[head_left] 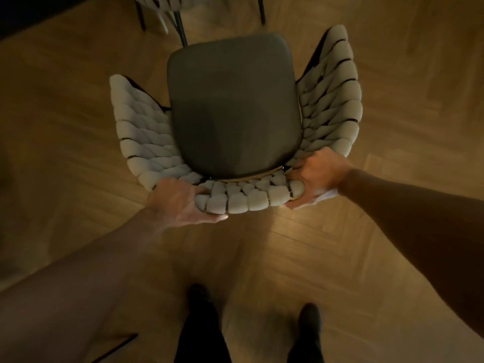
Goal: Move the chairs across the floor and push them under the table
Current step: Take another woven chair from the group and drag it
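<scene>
A chair [233, 108] with a dark grey seat and a cream woven backrest stands right below me on the wooden floor, seen from above. My left hand [180, 203] grips the backrest's top edge at its left side, thumb under the rim. My right hand [317, 176] grips the same edge at its right side, fingers curled over the weave. The backrest faces me and the seat points away. No table is visible.
A second woven chair [157, 6] with thin dark legs stands at the top edge, just beyond the seat's front. My two dark shoes [199, 297] stand on the parquet floor [392, 87] below the chair. A dark area lies at the upper left.
</scene>
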Motion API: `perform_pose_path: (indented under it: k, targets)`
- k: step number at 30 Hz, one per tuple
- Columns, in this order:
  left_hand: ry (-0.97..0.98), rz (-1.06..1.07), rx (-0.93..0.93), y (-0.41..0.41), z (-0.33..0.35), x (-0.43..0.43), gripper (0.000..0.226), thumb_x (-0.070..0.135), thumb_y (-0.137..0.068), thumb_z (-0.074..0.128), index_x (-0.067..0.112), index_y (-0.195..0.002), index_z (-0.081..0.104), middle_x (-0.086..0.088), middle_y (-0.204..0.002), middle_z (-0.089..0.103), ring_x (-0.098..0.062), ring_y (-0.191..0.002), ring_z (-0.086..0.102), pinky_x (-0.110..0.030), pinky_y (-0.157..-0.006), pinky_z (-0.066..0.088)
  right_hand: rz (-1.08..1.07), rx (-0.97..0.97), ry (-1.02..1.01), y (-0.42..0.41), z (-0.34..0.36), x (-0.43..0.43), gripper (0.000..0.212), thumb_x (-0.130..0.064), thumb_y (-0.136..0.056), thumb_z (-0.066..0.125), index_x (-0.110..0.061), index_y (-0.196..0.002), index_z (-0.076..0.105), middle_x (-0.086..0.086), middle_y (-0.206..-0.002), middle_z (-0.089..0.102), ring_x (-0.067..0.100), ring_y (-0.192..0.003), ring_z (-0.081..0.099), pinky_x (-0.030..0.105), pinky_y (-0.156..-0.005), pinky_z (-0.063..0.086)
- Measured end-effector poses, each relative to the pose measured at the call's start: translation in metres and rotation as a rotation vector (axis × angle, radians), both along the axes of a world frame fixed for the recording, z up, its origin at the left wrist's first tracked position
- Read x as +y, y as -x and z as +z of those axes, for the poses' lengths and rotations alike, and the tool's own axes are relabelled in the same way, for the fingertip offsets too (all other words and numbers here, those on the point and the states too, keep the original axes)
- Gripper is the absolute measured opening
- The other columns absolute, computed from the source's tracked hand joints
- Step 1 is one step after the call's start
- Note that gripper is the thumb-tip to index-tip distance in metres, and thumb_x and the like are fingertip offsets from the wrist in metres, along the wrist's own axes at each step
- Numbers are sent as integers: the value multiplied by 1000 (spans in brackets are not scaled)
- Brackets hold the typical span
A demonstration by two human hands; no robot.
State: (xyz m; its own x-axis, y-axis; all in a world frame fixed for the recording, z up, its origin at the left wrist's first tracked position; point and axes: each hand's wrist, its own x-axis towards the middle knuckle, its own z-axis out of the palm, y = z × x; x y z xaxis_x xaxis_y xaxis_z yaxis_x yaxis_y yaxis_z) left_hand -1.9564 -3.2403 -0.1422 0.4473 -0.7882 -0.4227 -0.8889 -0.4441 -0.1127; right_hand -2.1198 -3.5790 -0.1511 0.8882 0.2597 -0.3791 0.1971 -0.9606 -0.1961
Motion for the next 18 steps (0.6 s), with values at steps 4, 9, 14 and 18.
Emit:
perform_pose_path:
  k: [4,9,14,18]
  targets:
    - [227,68,-17,18,13,-3,88,108,-71,31,39,-94,79,14,-62,62,-4,-56,40,-19,-53,34,48,-34,19,8,-2,-2,91,-111,-70,18,-43,-107,68,-19,-86,63,9,-74,61,31,-72,55]
    - [277,212,45,85,6,20,85,106,-71,39,40,-104,80,7,-76,74,-15,-62,67,-26,-57,48,291,-31,7,7,8,-5,81,-105,-78,22,-41,-102,66,-15,-89,65,13,-76,60,31,-68,53]
    - [123,346,125,101,11,18,94,113,-63,34,46,-116,75,17,-74,72,-9,-70,69,-28,-64,54,392,-91,4,4,4,-9,75,-103,-81,25,-38,-89,63,-15,-79,62,15,-69,56,27,-62,41]
    - [29,398,129,83,16,1,102,117,-56,18,56,-125,63,19,-79,71,-6,-73,66,-28,-67,55,392,-77,-3,-21,-1,-25,80,-105,-79,19,-39,-92,63,-16,-80,62,15,-75,62,32,-68,55]
